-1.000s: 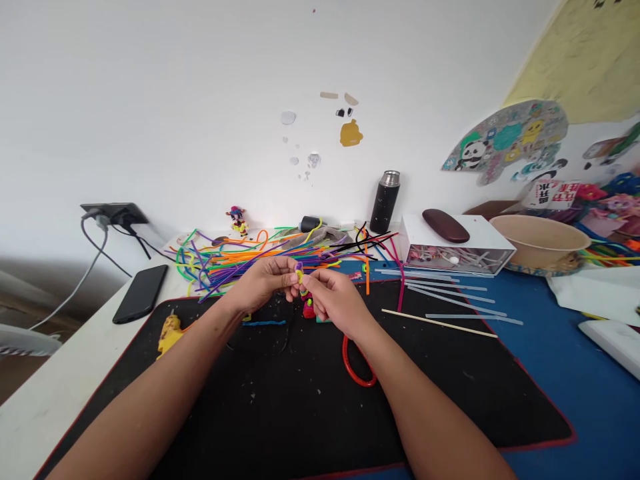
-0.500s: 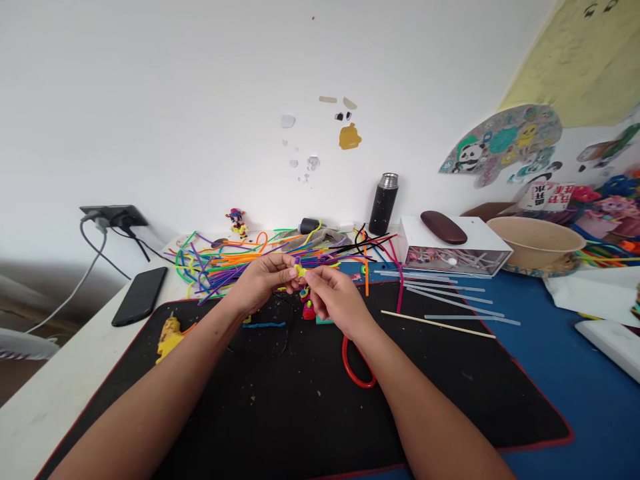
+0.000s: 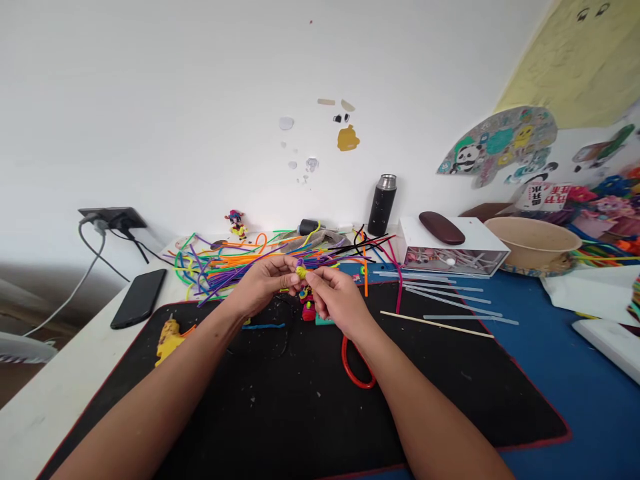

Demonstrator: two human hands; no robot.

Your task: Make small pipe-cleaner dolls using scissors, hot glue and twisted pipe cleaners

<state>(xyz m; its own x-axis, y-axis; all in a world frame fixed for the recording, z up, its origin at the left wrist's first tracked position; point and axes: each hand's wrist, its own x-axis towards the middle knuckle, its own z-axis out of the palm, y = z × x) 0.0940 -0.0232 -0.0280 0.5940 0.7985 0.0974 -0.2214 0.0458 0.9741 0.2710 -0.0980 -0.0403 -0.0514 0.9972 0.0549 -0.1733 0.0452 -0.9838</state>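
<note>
My left hand (image 3: 267,283) and my right hand (image 3: 333,293) meet over the far part of the black mat (image 3: 280,413). Between their pinched fingertips is a small yellow and purple pipe-cleaner piece (image 3: 301,272), partly covered by the fingers. Just below the hands a small pink-red figure (image 3: 308,308) is on the mat, its upper part hidden. A teal block (image 3: 324,321) shows beside it, under my right hand. The red loop handle (image 3: 356,370) of a tool sticks out by my right wrist. A blue pipe cleaner (image 3: 264,327) lies below my left hand.
Behind the hands spreads a pile of coloured pipe cleaners (image 3: 215,267). A black thermos (image 3: 383,205), a white box (image 3: 453,247) and a bowl (image 3: 533,241) stand at the back. Clear sticks (image 3: 450,300) and a wooden stick (image 3: 435,324) lie right. A phone (image 3: 139,299) and yellow glue gun (image 3: 169,341) lie left.
Both hands stay pinched together in nearly the same place. The fingers have shifted slightly, and more of the yellow and purple piece now shows. The view has moved a little.
</note>
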